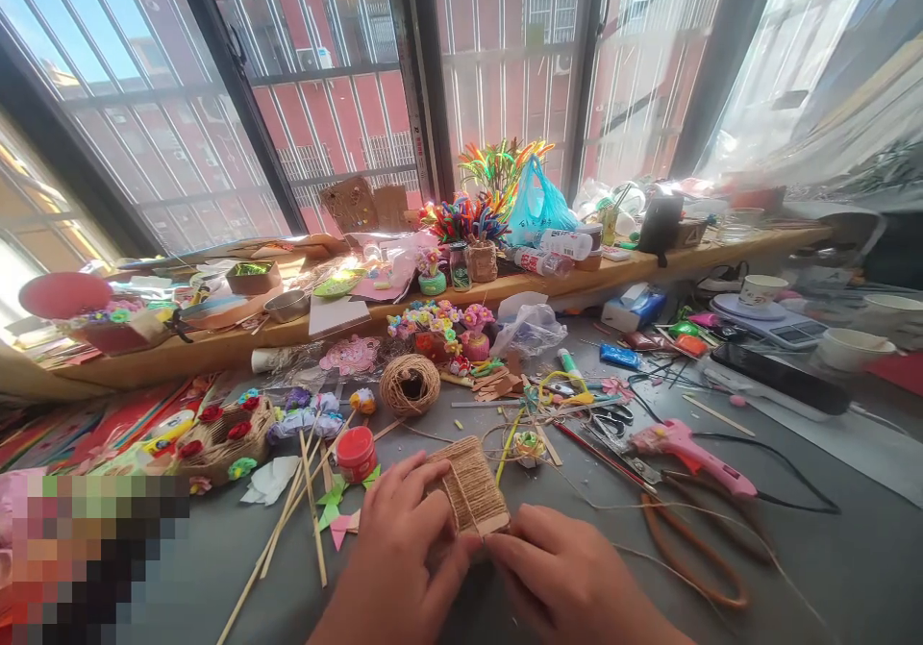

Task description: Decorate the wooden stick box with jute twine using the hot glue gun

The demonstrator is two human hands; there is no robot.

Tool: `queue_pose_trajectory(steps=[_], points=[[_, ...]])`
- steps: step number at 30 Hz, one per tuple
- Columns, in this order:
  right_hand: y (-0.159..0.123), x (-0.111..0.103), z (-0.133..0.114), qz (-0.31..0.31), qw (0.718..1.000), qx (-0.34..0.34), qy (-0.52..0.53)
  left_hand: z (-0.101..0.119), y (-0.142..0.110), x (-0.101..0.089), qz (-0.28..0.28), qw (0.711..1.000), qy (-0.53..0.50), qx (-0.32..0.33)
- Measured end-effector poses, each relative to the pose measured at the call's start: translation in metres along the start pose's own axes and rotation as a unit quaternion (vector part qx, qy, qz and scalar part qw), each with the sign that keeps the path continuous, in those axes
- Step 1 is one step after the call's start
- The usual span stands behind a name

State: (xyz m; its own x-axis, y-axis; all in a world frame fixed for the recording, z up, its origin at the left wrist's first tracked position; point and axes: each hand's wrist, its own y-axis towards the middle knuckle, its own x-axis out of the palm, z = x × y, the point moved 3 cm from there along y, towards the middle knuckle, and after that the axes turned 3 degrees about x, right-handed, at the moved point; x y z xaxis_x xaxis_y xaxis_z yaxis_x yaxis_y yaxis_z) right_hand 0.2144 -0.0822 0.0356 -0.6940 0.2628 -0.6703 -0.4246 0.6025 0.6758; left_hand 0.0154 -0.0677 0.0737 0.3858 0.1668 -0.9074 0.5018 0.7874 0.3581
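Note:
A small block wrapped in rows of jute twine (472, 482) is tilted in front of me, a pale bare strip showing at its near end. My left hand (408, 549) is closed around its left side, fingers over the top and thumb at the near edge. My right hand (569, 568) pinches at the near right corner; whatever lies between its fingertips is hidden. Beyond the block sits the ball of twine (410, 385), and loose twine (598, 507) trails across the table to the right. Left of the block stands a red-lidded jar (356, 453).
Thin wooden sticks (313, 510) lie left of my hands. To the right are a pink glue gun (703, 458), large orange-handled scissors (696, 568) and a black phone (785, 381). Crafted flowers (443, 328) stand before a crowded wooden ledge (404, 304) under the windows.

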Motion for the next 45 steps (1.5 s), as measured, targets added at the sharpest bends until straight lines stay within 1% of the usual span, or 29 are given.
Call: queue_pose_trajectory(steps=[4,6,8,12,14,17,20,22,24,26,29,33,35,37,40,42,45], points=[[-0.003,0.001,0.0,0.005,1.0,-0.008,-0.009,0.01,0.003,0.011,0.095,0.995,0.005,-0.004],[-0.004,0.0,0.0,0.008,1.0,-0.013,-0.007,0.011,0.003,0.014,0.118,0.993,0.002,0.001],[-0.004,-0.003,0.0,0.016,1.0,-0.015,-0.002,0.01,0.003,0.015,0.129,0.992,-0.001,0.005],[-0.003,-0.012,0.007,0.023,1.0,0.008,0.008,0.007,0.002,0.016,0.134,0.991,-0.002,0.006],[-0.003,-0.016,0.011,0.009,1.0,0.021,0.015,0.007,0.002,0.017,0.126,0.992,-0.004,-0.003],[-0.001,-0.022,0.015,-0.037,0.999,0.015,0.034,0.007,0.003,0.02,0.104,0.994,-0.013,-0.031],[0.003,-0.03,0.022,-0.087,0.995,0.006,0.045,0.008,0.002,0.022,0.093,0.994,-0.024,-0.052],[0.009,-0.036,0.034,-0.117,0.991,0.022,0.054,0.008,0.001,0.023,0.09,0.994,-0.026,-0.056],[0.019,-0.04,0.049,-0.154,0.983,0.056,0.085,0.007,0.0,0.024,0.088,0.994,-0.023,-0.057],[0.032,-0.04,0.066,-0.181,0.967,0.11,0.143,0.007,-0.002,0.026,0.089,0.995,-0.017,-0.052],[0.054,-0.03,0.085,-0.182,0.942,0.183,0.216,0.006,-0.003,0.028,0.104,0.994,-0.009,-0.044],[0.073,-0.006,0.092,-0.162,0.923,0.232,0.26,0.002,-0.005,0.031,0.13,0.991,0.013,-0.026],[0.074,0.007,0.092,-0.15,0.904,0.27,0.295,0.0,-0.005,0.032,0.132,0.991,0.025,-0.01],[0.071,0.019,0.093,-0.138,0.876,0.315,0.339,0.0,-0.006,0.033,0.132,0.991,0.027,-0.003],[0.061,0.033,0.093,-0.109,0.824,0.378,0.408,0.002,-0.007,0.034,0.153,0.987,0.013,-0.038],[0.055,0.041,0.092,-0.092,0.783,0.421,0.449,0.005,-0.008,0.034,0.165,0.985,0.0,-0.056],[0.046,0.054,0.087,-0.082,0.714,0.482,0.502,0.008,-0.007,0.033,0.172,0.983,-0.012,-0.06]])
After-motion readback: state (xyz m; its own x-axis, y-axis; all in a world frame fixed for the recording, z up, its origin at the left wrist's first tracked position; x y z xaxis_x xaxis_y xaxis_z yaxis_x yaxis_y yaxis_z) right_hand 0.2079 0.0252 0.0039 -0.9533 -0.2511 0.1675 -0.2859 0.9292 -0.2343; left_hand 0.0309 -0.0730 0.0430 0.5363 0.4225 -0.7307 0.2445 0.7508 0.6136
